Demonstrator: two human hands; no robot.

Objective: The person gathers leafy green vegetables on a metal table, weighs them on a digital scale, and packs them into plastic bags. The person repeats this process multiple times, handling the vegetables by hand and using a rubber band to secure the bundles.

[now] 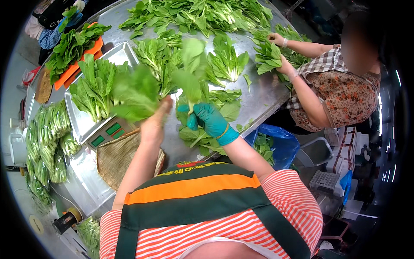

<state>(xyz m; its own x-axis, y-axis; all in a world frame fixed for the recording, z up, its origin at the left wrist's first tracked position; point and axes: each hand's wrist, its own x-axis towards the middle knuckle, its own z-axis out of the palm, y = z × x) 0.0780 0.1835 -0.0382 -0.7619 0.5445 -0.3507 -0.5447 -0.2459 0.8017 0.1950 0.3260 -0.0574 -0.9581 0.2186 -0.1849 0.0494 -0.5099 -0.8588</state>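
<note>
My bare left hand [154,123] is closed on a bunch of leafy greens [137,94], blurred by motion, beside the tray of a scale. My right hand [211,123] wears a teal glove with a yellow band at the wrist. Its fingers pinch the stem of a single leafy green stalk [192,75], leaves upward. Loose cut greens [228,103] lie under and beyond this hand on the metal table [258,97]. To the left, more greens [97,88] rest in the metal tray [73,116] on the scale [110,134], its display lit green.
A large heap of greens [198,17] covers the far table. At right, a co-worker's hands [284,67] hold greens. A blue-lined bin [282,144] stands by the table edge. Bagged greens [47,138] are piled at left, near an orange basket [69,80] and a woven mat [120,159].
</note>
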